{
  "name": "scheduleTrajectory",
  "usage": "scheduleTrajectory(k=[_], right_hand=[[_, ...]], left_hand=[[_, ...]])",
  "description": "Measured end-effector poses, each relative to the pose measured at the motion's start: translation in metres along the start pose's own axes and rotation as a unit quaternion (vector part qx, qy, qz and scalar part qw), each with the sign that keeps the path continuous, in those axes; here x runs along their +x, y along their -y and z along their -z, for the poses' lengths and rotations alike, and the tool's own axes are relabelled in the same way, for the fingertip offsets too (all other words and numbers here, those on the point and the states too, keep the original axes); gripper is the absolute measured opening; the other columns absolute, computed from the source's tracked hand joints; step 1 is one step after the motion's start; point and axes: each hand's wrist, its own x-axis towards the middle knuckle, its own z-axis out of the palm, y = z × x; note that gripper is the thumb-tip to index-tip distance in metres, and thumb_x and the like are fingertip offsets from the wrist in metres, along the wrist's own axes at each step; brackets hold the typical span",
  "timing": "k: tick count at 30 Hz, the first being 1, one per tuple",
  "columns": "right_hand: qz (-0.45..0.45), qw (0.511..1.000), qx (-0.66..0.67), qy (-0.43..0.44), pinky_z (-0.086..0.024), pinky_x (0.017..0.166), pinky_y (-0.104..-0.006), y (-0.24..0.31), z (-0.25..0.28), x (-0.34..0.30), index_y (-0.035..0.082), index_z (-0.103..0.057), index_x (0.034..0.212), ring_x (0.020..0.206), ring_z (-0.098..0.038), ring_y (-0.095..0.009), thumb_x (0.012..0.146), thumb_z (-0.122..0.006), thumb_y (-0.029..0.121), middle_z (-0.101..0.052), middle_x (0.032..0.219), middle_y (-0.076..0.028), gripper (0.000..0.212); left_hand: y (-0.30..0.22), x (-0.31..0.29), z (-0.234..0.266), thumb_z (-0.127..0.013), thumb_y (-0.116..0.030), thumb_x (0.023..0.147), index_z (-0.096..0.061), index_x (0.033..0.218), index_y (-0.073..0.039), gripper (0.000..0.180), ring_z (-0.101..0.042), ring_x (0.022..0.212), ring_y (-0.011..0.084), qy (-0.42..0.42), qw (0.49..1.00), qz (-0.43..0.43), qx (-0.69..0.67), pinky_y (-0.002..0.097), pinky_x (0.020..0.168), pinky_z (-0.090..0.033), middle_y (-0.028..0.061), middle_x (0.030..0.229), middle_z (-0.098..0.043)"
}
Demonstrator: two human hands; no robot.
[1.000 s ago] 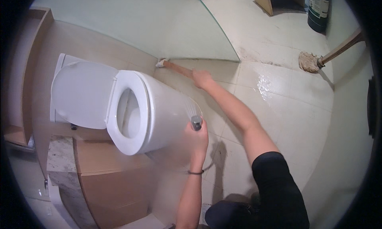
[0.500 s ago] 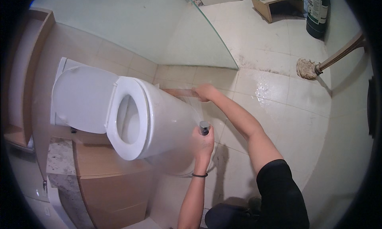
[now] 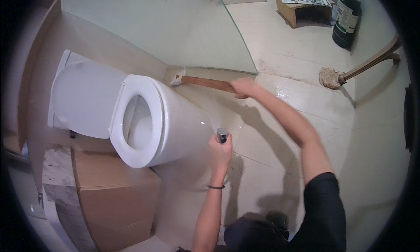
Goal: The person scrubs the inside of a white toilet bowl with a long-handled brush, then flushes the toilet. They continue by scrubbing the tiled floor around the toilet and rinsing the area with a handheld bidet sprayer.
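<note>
My left hand, with a dark band at the wrist, is closed around a chrome spray head. A fine spray of water hangs near it, in front of the white toilet. Further off, my right hand grips the end of a wooden-handled brush. The brush's whitish head is down at the floor by the far side of the toilet, near the foot of the wall. The toilet's lid and cover stand raised, with the seat lying on the bowl.
A glass partition rises behind the toilet. On the near left stands a cardboard-covered cabinet. A mop leans on the right wall. At the back are a wooden stool with newspaper and a dark gas cylinder. The tiled floor looks wet.
My right hand has moved to the right, drawing the brush out so that its head and handle show beside the toilet. My left hand still holds the spray head in nearly the same place.
</note>
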Motion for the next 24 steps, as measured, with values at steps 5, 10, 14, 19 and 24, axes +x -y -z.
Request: scheduleTrajectory(k=[5, 10, 14, 19, 24], right_hand=[[-0.041, 0.995, -0.049, 0.073, -0.055, 0.072, -0.0520, -0.020, 0.096, -0.187, 0.023, -0.048, 0.141, 0.084, -0.069, -0.039, 0.082, -0.070, 0.027, -0.071, 0.091, -0.017, 0.063], [-0.148, 0.984, -0.068, 0.074, -0.055, 0.071, -0.0497, 0.029, 0.173, -0.342, 0.025, -0.055, 0.138, 0.081, -0.070, -0.036, 0.081, -0.072, 0.024, -0.071, 0.086, -0.016, 0.060], [-0.109, 0.990, -0.070, 0.061, -0.055, 0.073, -0.0490, 0.037, 0.140, -0.284, 0.025, -0.052, 0.142, 0.082, -0.069, -0.036, 0.078, -0.075, 0.020, -0.071, 0.087, -0.015, 0.069], [0.056, 0.988, -0.125, -0.073, -0.053, 0.060, -0.0462, 0.057, 0.040, -0.080, 0.021, -0.061, 0.124, 0.073, -0.071, -0.034, 0.082, -0.067, 0.016, -0.070, 0.078, -0.013, 0.042], [0.102, 0.980, -0.147, -0.086, -0.051, 0.057, -0.0447, 0.038, 0.066, -0.109, 0.021, -0.054, 0.134, 0.065, -0.068, -0.031, 0.088, -0.060, 0.014, -0.067, 0.071, -0.011, 0.046]], left_hand=[[0.016, -0.003, 0.002, -0.068, -0.037, 0.088, -0.069, 0.087, 0.003, 0.039, -0.067, 0.082, 0.0461, 0.017, 0.998, 0.058, 0.007, 0.0485, 0.073, -0.051, 0.0260, 0.081, -0.068], [0.040, -0.016, 0.006, -0.066, -0.039, 0.088, -0.069, 0.088, 0.002, 0.041, -0.067, 0.084, 0.0466, 0.027, 0.997, 0.064, 0.032, 0.0498, 0.076, -0.051, 0.0253, 0.083, -0.070], [0.043, -0.034, 0.008, -0.067, -0.037, 0.086, -0.068, 0.086, 0.002, 0.040, -0.068, 0.085, 0.0460, 0.034, 0.997, 0.063, 0.021, 0.0493, 0.076, -0.052, 0.0253, 0.083, -0.070], [0.038, -0.051, 0.019, -0.068, -0.037, 0.086, -0.068, 0.085, 0.002, 0.040, -0.069, 0.084, 0.0442, 0.040, 0.997, 0.062, 0.032, 0.0486, 0.075, -0.052, 0.0243, 0.081, -0.070], [0.049, -0.057, 0.035, -0.069, -0.039, 0.087, -0.066, 0.081, 0.002, 0.041, -0.068, 0.079, 0.0430, 0.020, 0.998, 0.054, 0.018, 0.0471, 0.070, -0.052, 0.0242, 0.078, -0.068]])
